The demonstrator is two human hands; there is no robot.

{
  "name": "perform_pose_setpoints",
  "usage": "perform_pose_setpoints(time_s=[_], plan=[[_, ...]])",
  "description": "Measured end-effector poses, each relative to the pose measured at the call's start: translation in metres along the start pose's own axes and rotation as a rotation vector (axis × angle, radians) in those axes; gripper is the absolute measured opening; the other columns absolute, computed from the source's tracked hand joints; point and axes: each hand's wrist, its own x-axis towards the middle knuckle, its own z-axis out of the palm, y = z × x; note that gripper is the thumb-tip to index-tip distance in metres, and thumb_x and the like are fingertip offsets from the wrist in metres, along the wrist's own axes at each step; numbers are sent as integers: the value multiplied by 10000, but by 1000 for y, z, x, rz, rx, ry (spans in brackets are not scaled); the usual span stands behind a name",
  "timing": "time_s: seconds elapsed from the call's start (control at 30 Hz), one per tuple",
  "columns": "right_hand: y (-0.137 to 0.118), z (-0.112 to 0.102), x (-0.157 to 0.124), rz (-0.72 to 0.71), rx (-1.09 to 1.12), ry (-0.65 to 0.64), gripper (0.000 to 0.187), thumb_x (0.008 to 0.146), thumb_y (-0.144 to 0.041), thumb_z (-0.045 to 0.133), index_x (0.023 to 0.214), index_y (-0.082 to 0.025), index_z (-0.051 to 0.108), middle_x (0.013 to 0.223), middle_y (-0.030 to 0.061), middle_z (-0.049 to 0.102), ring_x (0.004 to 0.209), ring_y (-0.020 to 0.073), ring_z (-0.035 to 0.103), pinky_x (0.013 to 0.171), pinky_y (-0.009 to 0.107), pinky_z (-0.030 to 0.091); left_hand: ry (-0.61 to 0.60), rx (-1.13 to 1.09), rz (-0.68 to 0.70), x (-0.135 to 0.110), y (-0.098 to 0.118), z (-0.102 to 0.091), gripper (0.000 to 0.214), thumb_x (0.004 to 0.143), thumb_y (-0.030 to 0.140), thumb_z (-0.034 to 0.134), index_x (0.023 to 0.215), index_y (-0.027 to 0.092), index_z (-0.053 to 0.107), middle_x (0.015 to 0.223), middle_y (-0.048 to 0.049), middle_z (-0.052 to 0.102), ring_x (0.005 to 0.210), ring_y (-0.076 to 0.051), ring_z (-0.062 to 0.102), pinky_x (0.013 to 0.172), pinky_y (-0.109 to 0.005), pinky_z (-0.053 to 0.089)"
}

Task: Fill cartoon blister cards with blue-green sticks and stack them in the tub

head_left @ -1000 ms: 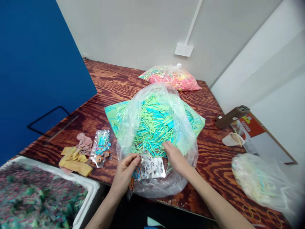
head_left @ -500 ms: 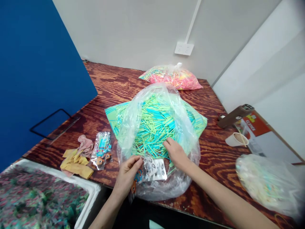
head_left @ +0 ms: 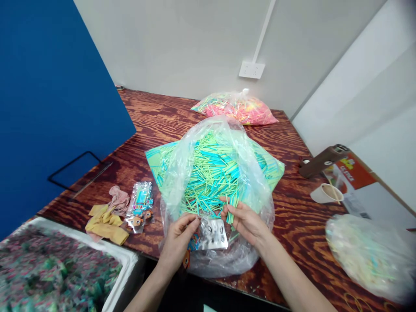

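A large clear plastic bag [head_left: 178, 173] lies open on the table, full of thin green and blue sticks [head_left: 211, 173]. At its near right, my right hand [head_left: 247, 221] is closed on a small bunch of sticks [head_left: 231, 210], held upright between thumb and fingers. My left hand [head_left: 180, 238] pinches the edge of a silvery printed packet [head_left: 212, 234] at the bag's near side. The packet's left part is hidden behind my left fingers. Left of the bag lies another packet [head_left: 140, 203], with blue and green contents.
Yellow and pink cloth pieces [head_left: 108, 221] lie at the left edge, above a white foam box [head_left: 120, 277] of wrapped pieces. Behind is a tied bag of pink sticks [head_left: 240, 108]. At right are a paper cup [head_left: 325, 193], a brown bottle [head_left: 321, 162] and a cloudy plastic bag [head_left: 367, 255].
My right hand has lifted out of the stick pile, turned, and now holds a small bunch of sticks near the packet. My left hand keeps its pinch on the packet.
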Motion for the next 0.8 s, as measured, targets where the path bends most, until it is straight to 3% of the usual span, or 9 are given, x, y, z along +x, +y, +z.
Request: perform_pose_setpoints(time_s=[0.13,0.23,0.4,0.6,0.7,0.8], plan=[[-17,21,-2,-134,55,-25,252,713,-310,827,866,-190,666,754,-6,686,765,170,671,827,345,513,-16,55,43,-1,11,6,231,857,371,620,808,166,712,806,-24,581,799,-166,542,728,-245,418],[-27,44,-4,-240,66,-46,235,773,-400,768,860,-220,645,794,3,713,865,220,696,906,426,502,-31,50,29,-2,14,9,236,855,370,616,790,163,708,796,-29,571,788,-170,538,720,-249,419],[-18,74,-8,-240,26,-83,250,784,-436,741,845,-222,628,871,37,754,986,262,691,995,483,448,-57,-32,-12,-4,16,12,232,819,382,654,802,158,712,787,-24,578,774,-164,531,704,-239,424],[0,72,-16,-199,-67,-5,256,807,-447,717,785,-203,641,879,70,766,1066,250,648,1081,450,348,-65,-236,-153,-6,9,17,277,781,417,700,883,159,693,735,12,603,656,-116,519,632,-215,419],[6,67,-20,-166,-108,-29,269,787,-457,734,758,-205,645,968,78,762,1120,259,616,1087,455,334,-63,-263,-141,-7,7,20,280,774,410,713,882,153,694,712,12,614,639,-114,528,616,-215,425],[9,67,-25,-157,-206,-79,258,805,-445,719,865,-197,680,1105,91,730,1159,262,597,1098,451,327,-36,-285,-123,-7,6,22,300,747,404,737,902,148,711,766,-14,670,687,-138,581,669,-243,471]])
